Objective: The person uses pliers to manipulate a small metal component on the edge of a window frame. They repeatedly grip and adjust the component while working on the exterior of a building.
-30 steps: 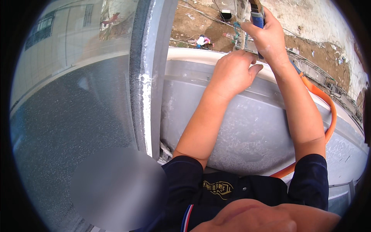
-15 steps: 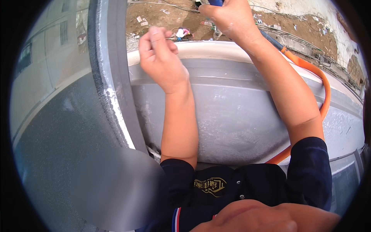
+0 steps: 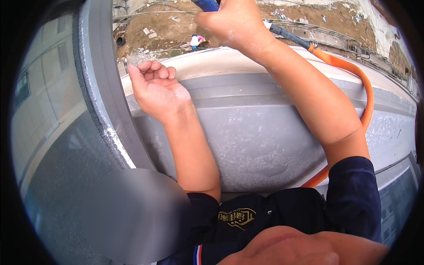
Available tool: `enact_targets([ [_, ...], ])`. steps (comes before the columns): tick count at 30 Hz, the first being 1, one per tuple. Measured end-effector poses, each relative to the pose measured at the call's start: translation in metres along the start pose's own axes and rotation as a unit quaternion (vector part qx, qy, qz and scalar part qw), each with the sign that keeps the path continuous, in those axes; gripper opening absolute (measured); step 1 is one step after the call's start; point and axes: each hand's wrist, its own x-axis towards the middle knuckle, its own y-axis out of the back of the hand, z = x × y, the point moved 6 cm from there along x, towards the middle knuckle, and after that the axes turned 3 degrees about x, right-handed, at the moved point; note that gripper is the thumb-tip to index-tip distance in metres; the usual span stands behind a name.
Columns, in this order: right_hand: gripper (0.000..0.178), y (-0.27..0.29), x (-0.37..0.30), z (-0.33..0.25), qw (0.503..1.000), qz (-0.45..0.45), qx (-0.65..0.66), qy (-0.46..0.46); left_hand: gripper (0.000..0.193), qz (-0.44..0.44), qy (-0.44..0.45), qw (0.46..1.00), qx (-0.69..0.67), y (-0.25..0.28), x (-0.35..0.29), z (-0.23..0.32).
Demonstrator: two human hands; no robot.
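Blue tool [image 3: 206, 5] cut off above.

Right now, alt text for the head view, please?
A person's right hand grips a blue tool cut off by the top edge. The empty left hand, palm up, is beside a grey frame; an orange hose curves at right.

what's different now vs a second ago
The left hand has moved left, away from the right hand, toward the grey frame, and turned palm up, fingers curled, empty. The right hand appears further left in the picture, but the view shifted too. It still grips the blue tool; the orange hose still loops past the right forearm.
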Motion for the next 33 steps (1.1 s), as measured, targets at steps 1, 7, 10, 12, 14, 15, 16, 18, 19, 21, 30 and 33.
enact_targets([
  [1,0.036,0.000,0.000,0.000,1.000,0.002,0.010,0.006,0.033,-0.002,0.000,1.000,0.000,0.000,0.000,0.000],
  [7,0.037,0.000,0.001,0.002,1.000,0.005,-0.020,0.004,0.032,-0.012,0.004,1.000,-0.006,-0.003,-0.001,-0.001],
  [10,0.035,0.000,0.001,-0.002,1.000,0.012,0.006,0.015,0.032,-0.016,0.011,1.000,-0.008,-0.004,-0.001,-0.002],
  [12,0.033,0.000,0.000,-0.008,1.000,0.005,0.010,0.008,0.032,-0.017,0.008,1.000,-0.008,-0.003,-0.001,-0.001],
  [14,0.031,-0.001,0.000,-0.008,1.000,0.002,0.017,0.006,0.032,-0.020,0.005,1.000,-0.009,-0.003,-0.001,-0.001],
  [15,0.030,-0.001,0.001,-0.005,1.000,0.003,0.022,0.007,0.032,-0.022,0.004,1.000,-0.010,-0.004,-0.002,0.000],
  [16,0.029,-0.001,0.001,-0.002,1.000,0.003,0.027,0.008,0.032,-0.023,0.002,1.000,-0.011,-0.004,-0.002,0.000],
  [18,0.028,0.000,0.002,0.000,1.000,0.007,0.013,0.015,0.033,-0.023,-0.002,1.000,-0.012,-0.005,-0.003,0.000],
  [19,0.028,0.000,0.002,0.001,1.000,0.009,0.005,0.019,0.033,-0.020,-0.007,1.000,-0.010,-0.005,-0.002,0.001],
  [21,0.028,-0.001,0.003,0.002,1.000,0.005,-0.004,0.030,0.034,-0.017,-0.013,1.000,-0.006,-0.004,-0.001,0.002],
  [30,0.028,0.000,0.002,0.001,1.000,0.002,-0.023,0.011,0.035,-0.031,-0.037,0.999,-0.002,-0.003,-0.001,0.003],
  [33,0.028,0.001,0.002,0.001,0.999,0.009,-0.032,0.023,0.036,-0.031,-0.036,0.999,-0.001,-0.003,-0.001,0.003],
])
